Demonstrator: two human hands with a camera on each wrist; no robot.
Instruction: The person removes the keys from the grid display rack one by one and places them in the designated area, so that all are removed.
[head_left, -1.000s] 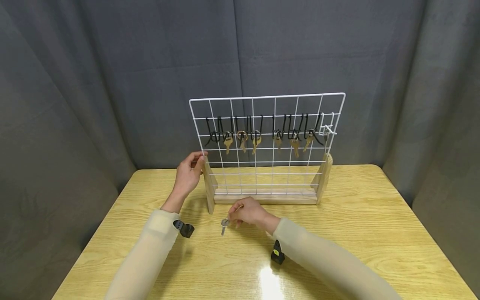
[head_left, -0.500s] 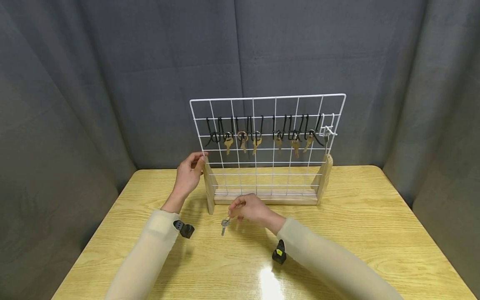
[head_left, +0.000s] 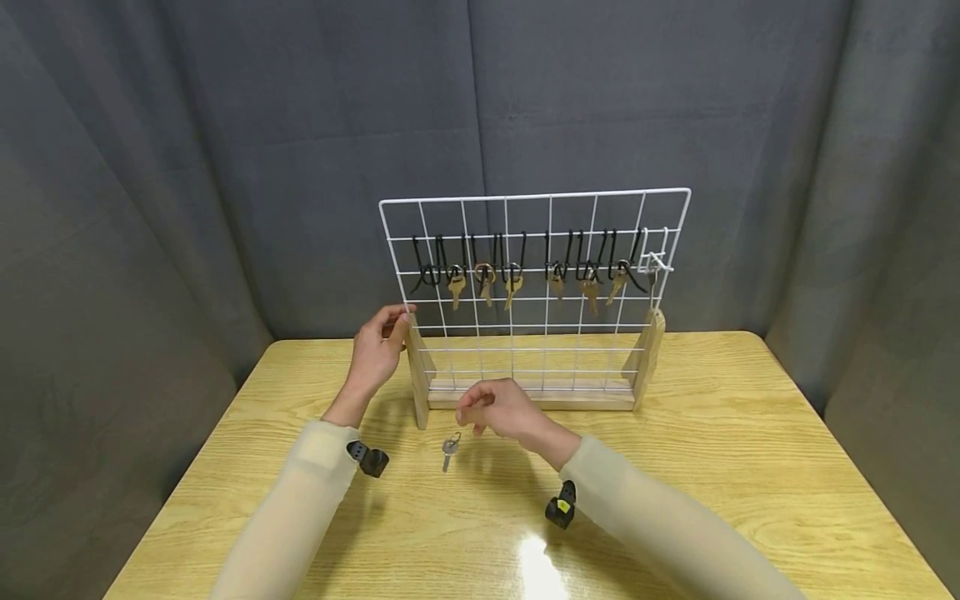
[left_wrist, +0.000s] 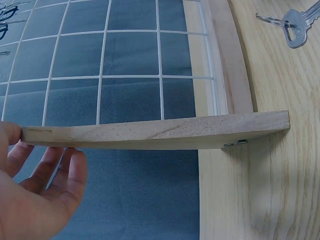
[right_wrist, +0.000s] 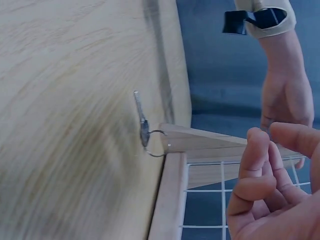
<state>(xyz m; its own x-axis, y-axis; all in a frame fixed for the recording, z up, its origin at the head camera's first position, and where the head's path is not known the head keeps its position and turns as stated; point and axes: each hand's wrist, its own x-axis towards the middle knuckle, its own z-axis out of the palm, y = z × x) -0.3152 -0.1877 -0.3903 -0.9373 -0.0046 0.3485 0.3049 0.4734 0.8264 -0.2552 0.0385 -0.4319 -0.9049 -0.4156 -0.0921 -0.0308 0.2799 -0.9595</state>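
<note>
A silver key (head_left: 449, 448) with a split ring lies on the wooden table in front of the rack; the right wrist view shows the same key (right_wrist: 144, 131) with its ring sticking up. Just above and behind it is my right hand (head_left: 501, 410), apart from the key, with bent fingers and nothing between them. My left hand (head_left: 377, 348) grips the upper end of the rack's left wooden side support (left_wrist: 150, 131), thumb on one face and fingers on the other. The white wire grid rack (head_left: 528, 325) stands upright between its two wooden supports.
Several brass-coloured keys, among them one key (head_left: 513, 287), hang on black hooks across the grid. A white hook (head_left: 654, 254) at the right end carries a silver key. Dark grey curtains (head_left: 300, 125) surround the wooden table (head_left: 712, 433).
My right hand has let go of the key's ring and risen slightly away from it. The key stays on the table. My left hand keeps its place on the support.
</note>
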